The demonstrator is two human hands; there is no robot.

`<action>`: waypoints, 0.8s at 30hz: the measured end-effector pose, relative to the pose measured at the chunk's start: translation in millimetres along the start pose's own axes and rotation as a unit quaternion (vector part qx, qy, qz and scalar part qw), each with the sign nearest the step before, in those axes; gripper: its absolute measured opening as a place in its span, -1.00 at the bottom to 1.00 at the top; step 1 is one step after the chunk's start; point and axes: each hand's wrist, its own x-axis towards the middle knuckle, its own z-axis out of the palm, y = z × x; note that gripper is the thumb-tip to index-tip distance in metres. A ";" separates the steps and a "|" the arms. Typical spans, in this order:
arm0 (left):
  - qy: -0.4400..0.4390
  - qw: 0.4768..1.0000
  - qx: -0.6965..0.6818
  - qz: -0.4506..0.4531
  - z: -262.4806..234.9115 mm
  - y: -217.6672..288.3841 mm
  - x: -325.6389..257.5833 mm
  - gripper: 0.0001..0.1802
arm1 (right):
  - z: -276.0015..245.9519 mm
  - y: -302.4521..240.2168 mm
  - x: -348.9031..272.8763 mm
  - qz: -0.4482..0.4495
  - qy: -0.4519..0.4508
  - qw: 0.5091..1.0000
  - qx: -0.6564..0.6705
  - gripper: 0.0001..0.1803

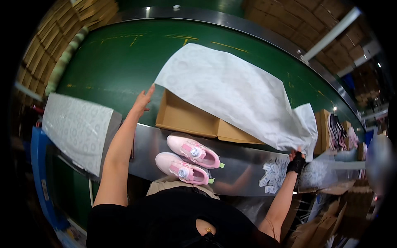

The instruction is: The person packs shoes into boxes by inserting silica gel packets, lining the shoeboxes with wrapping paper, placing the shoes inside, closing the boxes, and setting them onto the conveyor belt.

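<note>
A large sheet of white tissue paper [231, 82] spreads over an open brown cardboard shoebox [182, 113], hiding much of its inside. My left hand [142, 100] is at the sheet's left corner, its fingers apart and the index fingertip at the paper's edge. In a black fingerless glove, my right hand [297, 159] pinches the crumpled near right end of the sheet. Close to my body, two pink sneakers [193, 151] with round dials and green heel tabs lie side by side on the metal ledge [144, 144].
A stack of patterned tissue paper [76, 130] stands on the left. Small white packets [273, 175] are heaped beside my right hand. A green conveyor belt [120, 62] runs behind the box. More shoes [337, 132] and boxes stand at the right; stacked cartons [66, 25] line the far left.
</note>
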 end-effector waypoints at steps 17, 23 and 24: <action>0.013 0.941 -0.337 -0.022 106.9 -28.0 -10.5 -0.57 | 75.6 80.1 -317.6 -0.585 -0.553 0.478 -0.352 -0.89; 0.191 0.960 -0.197 0.048 47.9 -108.3 -7.0 -0.59 | 128.7 -12.3 -303.6 -0.436 -0.633 0.507 -0.391 -0.77; 0.258 0.955 -0.092 0.112 31.6 -130.8 5.9 -0.61 | 144.2 -30.8 -291.1 -0.348 -0.668 0.517 -0.407 -0.72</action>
